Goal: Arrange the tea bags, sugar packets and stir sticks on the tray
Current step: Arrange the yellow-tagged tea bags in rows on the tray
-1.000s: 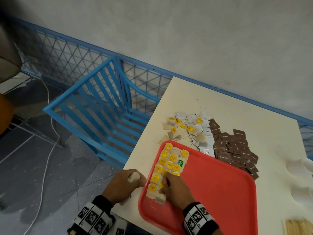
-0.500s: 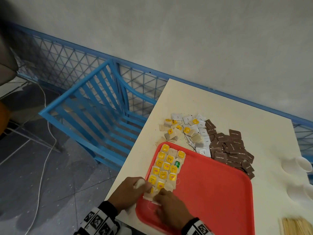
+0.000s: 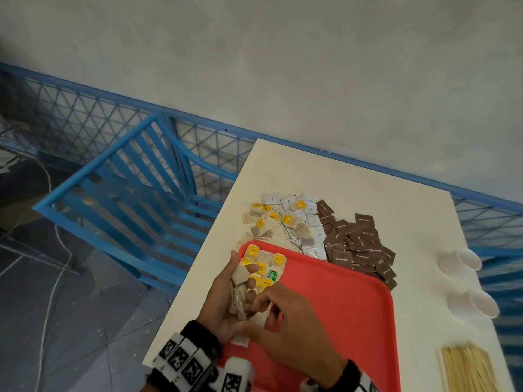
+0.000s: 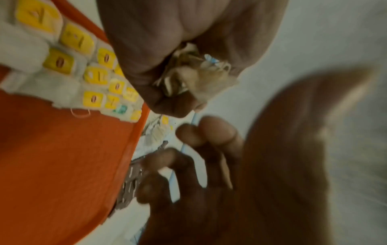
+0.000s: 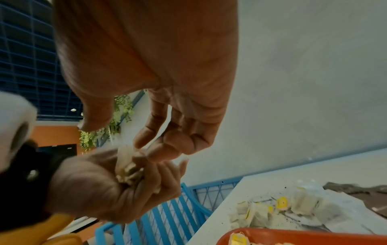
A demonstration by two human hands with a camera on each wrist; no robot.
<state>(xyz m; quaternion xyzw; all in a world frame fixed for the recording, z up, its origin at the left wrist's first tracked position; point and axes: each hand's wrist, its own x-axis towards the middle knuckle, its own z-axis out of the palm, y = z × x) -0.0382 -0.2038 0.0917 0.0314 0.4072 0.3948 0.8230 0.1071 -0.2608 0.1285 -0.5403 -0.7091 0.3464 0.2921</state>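
The left hand (image 3: 226,301) cups a bunch of tea bags (image 3: 239,290) as supply above the red tray's (image 3: 339,321) near-left corner; the right hand (image 3: 285,326) pinches one out to lay down.

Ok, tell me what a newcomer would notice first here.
The red tray at the near table edge, with yellow-tagged tea bags lined up in its far left corner. Over it, the left hand holds a bunch of tea bags while the right hand picks at them. Behind the tray lies a heap of brown sugar packets.
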